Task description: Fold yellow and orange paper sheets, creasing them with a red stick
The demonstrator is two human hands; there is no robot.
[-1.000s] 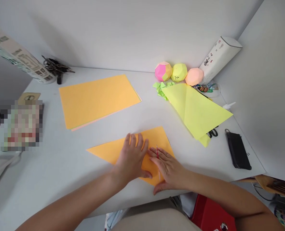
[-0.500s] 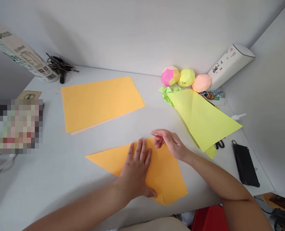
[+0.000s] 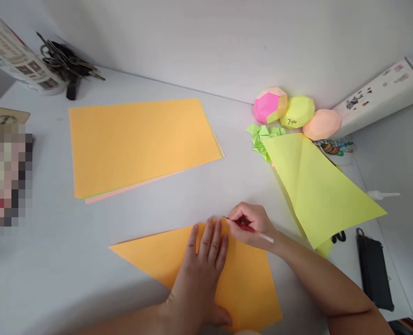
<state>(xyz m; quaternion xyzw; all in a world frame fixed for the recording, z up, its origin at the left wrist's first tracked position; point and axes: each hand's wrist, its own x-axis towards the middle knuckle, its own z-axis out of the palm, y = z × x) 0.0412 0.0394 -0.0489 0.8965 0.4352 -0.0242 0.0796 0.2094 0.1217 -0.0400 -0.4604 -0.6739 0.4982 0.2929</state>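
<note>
A folded orange sheet (image 3: 248, 274) lies on the table near its front edge, one pointed corner reaching left. Flat on its middle rests my left hand (image 3: 201, 270), fingers spread apart. My right hand (image 3: 250, 223) is closed round a red pen (image 3: 246, 226), whose tip is at the sheet's upper edge, just right of my left fingertips. The pen's pale rear end sticks out to the right. Whether the tip touches the paper cannot be made out.
Orange sheets (image 3: 143, 149) are stacked farther back. At right are a yellow-green sheet (image 3: 318, 186), green folded pieces (image 3: 262, 139), paper balls (image 3: 297, 111) and a black case (image 3: 375, 270). Keys (image 3: 64, 60) lie at the back left.
My right hand has turned, bringing the pen tip to the sheet's upper edge. My left hand stays on the paper. The view has moved closer and tilted.
</note>
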